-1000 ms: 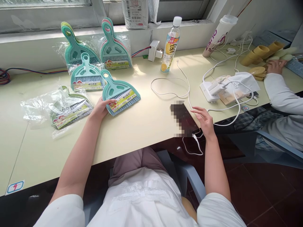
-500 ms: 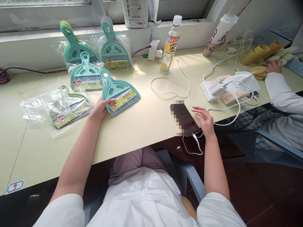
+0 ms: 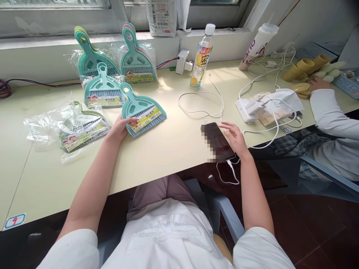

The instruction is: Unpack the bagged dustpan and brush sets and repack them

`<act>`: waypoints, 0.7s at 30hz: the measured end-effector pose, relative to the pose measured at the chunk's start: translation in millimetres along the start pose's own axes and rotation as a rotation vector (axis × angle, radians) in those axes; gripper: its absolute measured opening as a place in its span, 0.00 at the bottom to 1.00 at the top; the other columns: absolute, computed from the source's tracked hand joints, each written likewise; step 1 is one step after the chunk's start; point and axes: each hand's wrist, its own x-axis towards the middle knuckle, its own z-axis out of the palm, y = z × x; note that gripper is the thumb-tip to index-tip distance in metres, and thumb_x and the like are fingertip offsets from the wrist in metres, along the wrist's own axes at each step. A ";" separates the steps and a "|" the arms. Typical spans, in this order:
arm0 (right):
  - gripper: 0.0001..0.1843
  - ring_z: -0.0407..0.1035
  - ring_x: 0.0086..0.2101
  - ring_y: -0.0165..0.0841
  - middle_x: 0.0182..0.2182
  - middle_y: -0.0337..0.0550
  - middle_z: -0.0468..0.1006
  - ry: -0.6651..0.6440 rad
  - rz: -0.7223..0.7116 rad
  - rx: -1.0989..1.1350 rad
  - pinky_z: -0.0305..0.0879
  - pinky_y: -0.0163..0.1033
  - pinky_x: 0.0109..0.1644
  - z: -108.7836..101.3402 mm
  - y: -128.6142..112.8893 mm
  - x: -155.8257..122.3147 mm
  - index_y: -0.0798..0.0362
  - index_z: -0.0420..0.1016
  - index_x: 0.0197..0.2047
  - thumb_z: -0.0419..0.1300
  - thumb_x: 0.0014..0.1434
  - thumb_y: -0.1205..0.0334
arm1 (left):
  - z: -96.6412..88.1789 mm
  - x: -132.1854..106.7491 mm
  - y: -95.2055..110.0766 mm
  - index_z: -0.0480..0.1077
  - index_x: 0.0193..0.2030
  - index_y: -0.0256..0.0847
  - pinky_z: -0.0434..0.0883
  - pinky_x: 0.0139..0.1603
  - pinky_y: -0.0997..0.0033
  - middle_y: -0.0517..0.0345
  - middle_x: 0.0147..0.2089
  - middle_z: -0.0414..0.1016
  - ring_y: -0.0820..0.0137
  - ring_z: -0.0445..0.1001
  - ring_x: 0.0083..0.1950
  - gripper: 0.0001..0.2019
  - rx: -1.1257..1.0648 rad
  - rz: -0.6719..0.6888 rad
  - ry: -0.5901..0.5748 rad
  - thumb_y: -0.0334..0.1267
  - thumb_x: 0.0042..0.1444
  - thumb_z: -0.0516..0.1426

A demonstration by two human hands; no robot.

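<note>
My left hand (image 3: 120,129) is closed on the lower left corner of a teal mini dustpan and brush set (image 3: 136,106) with a yellow-green label, which lies tilted on the table. My right hand (image 3: 235,139) has its fingers extended along the right edge of a phone (image 3: 220,140), which lies near the table's front edge with a white cable plugged in. Left of my left hand is an olive-green dustpan set (image 3: 86,132) in a crumpled clear bag (image 3: 46,125). Behind stand several more bagged dustpan sets (image 3: 137,58) leaning against the wall.
A drink bottle (image 3: 202,58) and a white cup (image 3: 256,46) stand at the back. A power strip (image 3: 246,111) with chargers and loose white cables lies at right. Beyond it, a co-worker's hand (image 3: 319,83) is by yellow rolls (image 3: 304,68). A chair armrest (image 3: 228,215) is beside me.
My right hand has moved left and slightly down, from just off the phone's right side to its edge. My left hand and the dustpan set stay in place.
</note>
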 end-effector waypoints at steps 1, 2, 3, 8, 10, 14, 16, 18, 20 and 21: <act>0.19 0.61 0.60 0.42 0.57 0.41 0.72 -0.014 -0.008 -0.020 0.53 0.55 0.67 2.2 -1.0 5.3 0.38 0.77 0.51 0.52 0.65 0.43 | 0.6 -0.8 0.7 0.65 0.55 0.44 0.80 0.45 0.55 0.51 0.44 0.79 0.53 0.80 0.45 0.31 -0.002 0.003 0.001 0.31 0.41 0.65; 0.20 0.60 0.60 0.42 0.57 0.41 0.71 -0.031 -0.017 -0.042 0.52 0.56 0.68 4.7 -2.1 10.5 0.37 0.77 0.52 0.51 0.65 0.42 | 1.4 -1.6 1.5 0.64 0.55 0.44 0.80 0.45 0.55 0.51 0.44 0.79 0.53 0.80 0.45 0.32 -0.003 0.006 0.001 0.32 0.41 0.65; 0.21 0.59 0.61 0.43 0.58 0.40 0.71 -0.052 -0.025 -0.064 0.50 0.57 0.68 7.2 -3.2 15.4 0.37 0.77 0.52 0.50 0.65 0.41 | 2.1 -2.5 2.3 0.64 0.56 0.44 0.81 0.45 0.55 0.50 0.45 0.79 0.53 0.80 0.45 0.32 -0.004 0.009 0.001 0.32 0.41 0.65; 0.23 0.57 0.62 0.44 0.60 0.39 0.69 -0.133 -0.052 -0.108 0.47 0.58 0.69 14.7 -7.0 27.9 0.36 0.79 0.50 0.49 0.64 0.38 | 3.5 -4.5 3.7 0.64 0.57 0.44 0.81 0.44 0.57 0.49 0.47 0.79 0.53 0.80 0.44 0.34 -0.021 0.017 -0.021 0.33 0.40 0.66; 0.23 0.57 0.62 0.43 0.60 0.38 0.69 -0.150 -0.047 -0.099 0.47 0.58 0.69 13.1 -8.4 26.6 0.36 0.80 0.49 0.49 0.64 0.38 | 2.9 -4.1 3.2 0.65 0.56 0.43 0.81 0.44 0.59 0.50 0.47 0.79 0.54 0.80 0.44 0.34 -0.029 0.017 -0.027 0.32 0.39 0.66; 0.23 0.58 0.61 0.42 0.58 0.38 0.71 -0.150 -0.018 -0.030 0.49 0.56 0.68 4.2 -11.8 17.6 0.39 0.83 0.40 0.49 0.65 0.40 | 1.8 -2.8 1.9 0.64 0.57 0.43 0.81 0.44 0.61 0.50 0.47 0.79 0.56 0.80 0.43 0.34 -0.030 0.026 -0.025 0.33 0.40 0.66; 0.25 0.60 0.60 0.42 0.58 0.38 0.72 -0.145 0.003 0.015 0.50 0.54 0.68 -0.8 -12.9 12.3 0.41 0.83 0.36 0.49 0.65 0.39 | 1.5 -2.2 1.2 0.64 0.58 0.44 0.81 0.44 0.60 0.50 0.47 0.79 0.55 0.80 0.43 0.34 -0.028 0.028 -0.024 0.33 0.40 0.65; 0.25 0.61 0.60 0.42 0.58 0.39 0.72 -0.135 0.022 0.051 0.51 0.53 0.68 -5.0 -12.7 7.7 0.41 0.83 0.37 0.48 0.65 0.39 | 1.1 -1.7 0.4 0.63 0.58 0.44 0.81 0.44 0.59 0.50 0.47 0.78 0.55 0.80 0.44 0.35 -0.022 0.028 -0.025 0.33 0.41 0.65; 0.24 0.61 0.61 0.42 0.58 0.39 0.72 -0.113 0.035 0.070 0.52 0.52 0.68 -7.7 -10.6 4.3 0.41 0.82 0.41 0.49 0.65 0.39 | 0.9 -1.2 -0.3 0.63 0.59 0.43 0.80 0.45 0.58 0.50 0.47 0.78 0.54 0.80 0.44 0.35 -0.009 0.032 -0.022 0.34 0.41 0.66; 0.24 0.61 0.60 0.42 0.57 0.40 0.72 -0.101 0.039 0.072 0.52 0.52 0.68 -8.5 -9.1 3.1 0.41 0.82 0.43 0.49 0.64 0.39 | 0.9 -1.0 -0.5 0.63 0.59 0.43 0.80 0.45 0.57 0.50 0.47 0.79 0.54 0.80 0.44 0.34 -0.001 0.036 -0.017 0.34 0.42 0.65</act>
